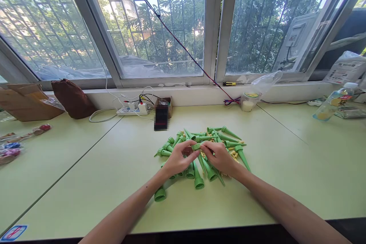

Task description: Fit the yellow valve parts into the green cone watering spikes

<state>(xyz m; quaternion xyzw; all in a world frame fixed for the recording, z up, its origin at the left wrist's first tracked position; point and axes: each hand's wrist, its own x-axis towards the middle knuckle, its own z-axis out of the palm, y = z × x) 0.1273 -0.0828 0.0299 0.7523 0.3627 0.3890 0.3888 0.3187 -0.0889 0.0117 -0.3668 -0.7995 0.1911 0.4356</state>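
Over the middle of the table my left hand [183,158] grips a green plastic watering spike [196,147] by its ribbed collar, between thumb and fingers. My right hand [219,156] is closed in a pinch right beside that collar; whatever its fingertips hold is hidden. Beneath and around both hands lies a loose pile of similar green spikes [199,182], with pointed tips and wide open ends. Small yellow pieces [234,154] are scattered among them, mostly on the right. One spike [160,194] lies apart, near my left forearm.
Behind the pile stand a small dark box [161,117] and a power strip [133,111] with cables. A plastic tub [247,103] in a bag sits by the sill. A bottle [334,103] is at the right. Brown bag [73,99], cardboard box [27,103] and wrapped items [11,150] are at left.
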